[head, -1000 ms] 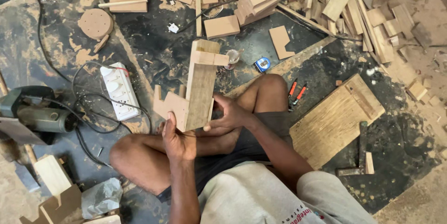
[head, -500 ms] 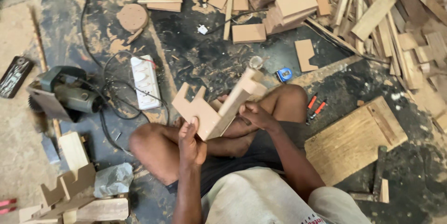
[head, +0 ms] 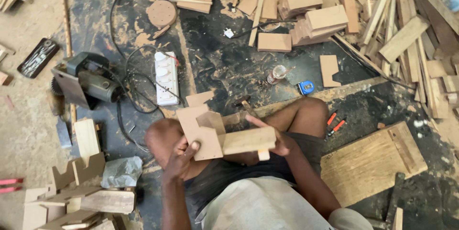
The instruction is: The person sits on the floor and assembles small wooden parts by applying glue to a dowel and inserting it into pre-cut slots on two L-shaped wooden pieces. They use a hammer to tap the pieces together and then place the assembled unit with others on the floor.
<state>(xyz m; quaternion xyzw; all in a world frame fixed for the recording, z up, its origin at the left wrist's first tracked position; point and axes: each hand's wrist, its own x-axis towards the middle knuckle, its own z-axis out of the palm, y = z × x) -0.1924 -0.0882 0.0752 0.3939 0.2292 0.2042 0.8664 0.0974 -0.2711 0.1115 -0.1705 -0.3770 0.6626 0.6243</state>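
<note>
My right hand (head: 279, 140) is mostly hidden behind the far end of the wooden piece (head: 224, 136) I hold over my lap; only the index finger, stretched along the top edge, and part of the palm show, so I cannot see how the other fingers lie, though the hand is clearly clamped on that end. My left hand (head: 184, 156) grips the near end, thumb pressed on the flat face, fingers tucked behind and out of sight. The hands are apart, one at each end of the same piece.

The piece is pale wood in two parts: a flat notched panel on my left, with a stepped cut-out along its upper edge, and a thicker plank running off to my right, lying roughly level. A small block pokes out below the plank near my right hand. How the parts are joined I cannot make out.

A hammer (head: 246, 107) lies on the floor just beyond the piece, its handle partly covered. My legs are crossed under the work. To my left sit a circular saw (head: 88, 82) and a white power strip (head: 166, 78), cables tangled between them. A wide board (head: 370, 163) lies by my right knee, and the heap of offcuts (head: 315, 19) runs off the top edge.
</note>
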